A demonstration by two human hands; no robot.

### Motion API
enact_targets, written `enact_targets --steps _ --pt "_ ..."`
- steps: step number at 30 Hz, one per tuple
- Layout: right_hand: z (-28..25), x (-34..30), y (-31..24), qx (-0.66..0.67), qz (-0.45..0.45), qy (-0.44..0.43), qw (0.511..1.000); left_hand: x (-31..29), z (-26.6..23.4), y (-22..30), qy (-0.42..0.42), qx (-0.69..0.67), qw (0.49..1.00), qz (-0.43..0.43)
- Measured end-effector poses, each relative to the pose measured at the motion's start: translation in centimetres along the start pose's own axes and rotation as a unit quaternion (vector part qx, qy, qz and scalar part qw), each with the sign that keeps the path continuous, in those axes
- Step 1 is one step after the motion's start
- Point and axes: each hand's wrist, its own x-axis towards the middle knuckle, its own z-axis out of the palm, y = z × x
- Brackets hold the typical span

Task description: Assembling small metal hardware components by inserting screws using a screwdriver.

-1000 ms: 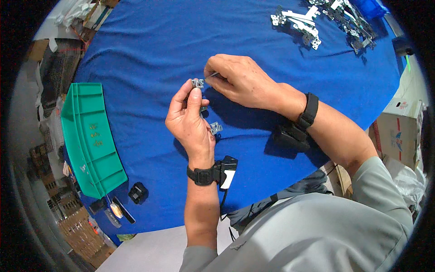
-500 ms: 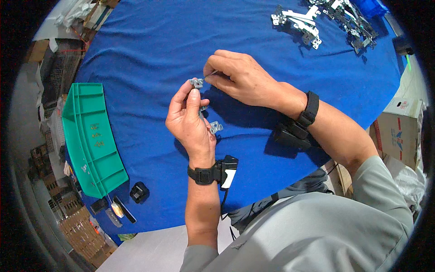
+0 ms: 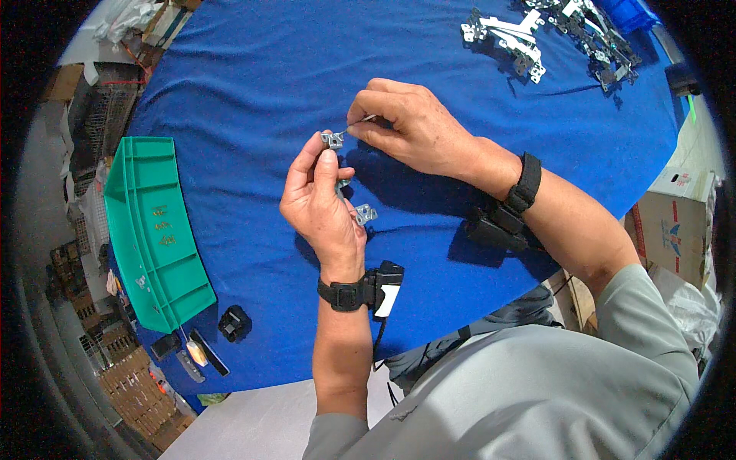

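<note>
A silvery metal bracket [image 3: 366,215] is gripped in my left hand [image 3: 323,207], thumb and forefinger pinching its upper end. Fingers hide the middle of it, so I cannot tell whether the upper and lower metal parts are one piece. To the right, my right hand [image 3: 410,126] is closed in a pinch on a thin metal tool [image 3: 369,118]. Its tip reaches the bracket's upper end; the exact contact is too small to make out. Both hands are raised over the blue cloth [image 3: 253,100].
At the left stands a green divided tray [image 3: 157,267] with small brass-coloured pieces [image 3: 163,228]. Below it lie a black block-shaped object [image 3: 234,323] and several small tools [image 3: 198,353]. Metal and black brackets [image 3: 514,42] are piled at the far right, beside a blue bin [image 3: 630,11].
My right hand has shifted slightly upward and tilted, and more of the thin tool shows. The left hand and bracket have barely moved.
</note>
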Motion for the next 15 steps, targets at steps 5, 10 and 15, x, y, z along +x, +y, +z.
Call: enact_targets --steps 5,10,15 --pt "0.02 -0.06 0.1 -0.005 -0.005 -0.001 1.0 -0.04 0.14 0.15 0.006 0.011 1.0 0.005" --pt "0.16 -0.13 0.17 0.002 -0.004 -0.005 1.0 -0.09 0.24 0.21 0.0 0.003 1.0 0.008" --pt "0.15 -0.13 0.02 -0.023 -0.005 -0.016 1.0 -0.13 0.26 0.23 -0.004 0.017 1.0 0.023"
